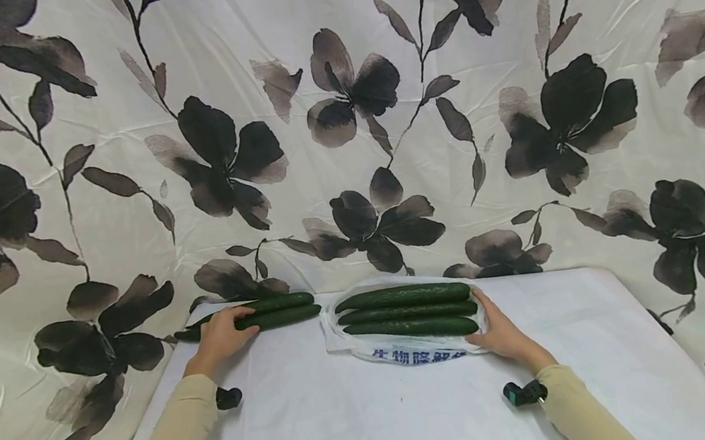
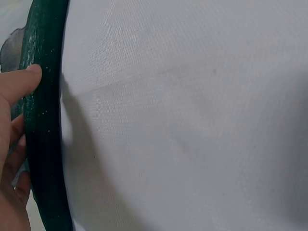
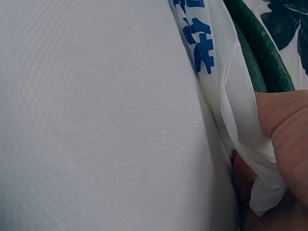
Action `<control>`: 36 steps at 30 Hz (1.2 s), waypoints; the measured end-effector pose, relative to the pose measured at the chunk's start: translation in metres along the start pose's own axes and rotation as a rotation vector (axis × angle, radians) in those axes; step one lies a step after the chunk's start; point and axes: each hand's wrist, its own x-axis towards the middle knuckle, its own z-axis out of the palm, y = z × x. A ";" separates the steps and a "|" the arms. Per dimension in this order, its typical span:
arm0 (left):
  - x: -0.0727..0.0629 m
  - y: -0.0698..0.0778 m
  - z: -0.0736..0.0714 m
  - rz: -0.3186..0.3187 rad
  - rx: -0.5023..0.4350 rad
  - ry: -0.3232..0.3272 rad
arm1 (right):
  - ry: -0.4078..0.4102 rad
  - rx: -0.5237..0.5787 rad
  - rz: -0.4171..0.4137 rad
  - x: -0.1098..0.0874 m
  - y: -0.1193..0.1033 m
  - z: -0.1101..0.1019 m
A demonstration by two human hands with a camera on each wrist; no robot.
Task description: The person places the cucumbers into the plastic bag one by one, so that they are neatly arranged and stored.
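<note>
Two dark green cucumbers point(image 1: 288, 317) lie side by side at the table's back left. My left hand point(image 1: 224, 336) grips them from above near their left part; in the left wrist view its thumb point(image 2: 30, 77) rests on the nearer cucumber point(image 2: 47, 115), and the other fingers curl along its far side. To the right, three cucumbers point(image 1: 406, 313) lie in a row on a white plastic bag point(image 1: 341, 340) with blue printed characters. My right hand point(image 1: 504, 333) holds the bag's right end, and in the right wrist view the crumpled film point(image 3: 267, 190) runs between thumb and a finger.
A white cloth covers the table point(image 1: 323, 414). Behind its back edge hangs a pale curtain point(image 1: 298, 205) with dark flowers. Small black devices sit on the left wrist point(image 1: 228, 398) and the right wrist point(image 1: 524, 393).
</note>
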 end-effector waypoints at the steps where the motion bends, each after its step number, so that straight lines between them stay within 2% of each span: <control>1: -0.001 0.000 0.000 0.000 0.009 -0.003 | -0.001 -0.001 0.002 0.000 0.000 0.000; 5: -0.004 0.000 -0.003 0.013 0.052 0.003 | 0.000 0.003 0.001 0.002 -0.003 0.000; 8: -0.007 0.001 -0.005 0.047 0.066 0.023 | 0.000 0.001 -0.003 0.003 -0.006 0.000; 11: -0.010 0.002 -0.004 0.068 0.040 0.028 | -0.004 0.001 0.005 0.003 -0.009 -0.001; 16: -0.016 0.004 -0.001 0.063 0.008 0.017 | -0.006 -0.002 -0.008 0.002 -0.008 0.000; 21: -0.022 0.006 0.001 0.144 0.082 0.039 | -0.002 0.001 -0.009 0.003 -0.008 0.002; 25: -0.031 0.008 0.002 0.193 0.105 0.030 | -0.012 0.015 -0.007 0.003 -0.009 0.003; 30: -0.039 0.009 0.000 0.201 0.040 0.027 | -0.003 0.007 -0.006 0.002 -0.008 0.004; 36: -0.043 0.009 -0.006 0.161 -0.050 0.060 | 0.001 -0.002 -0.016 0.000 -0.008 0.003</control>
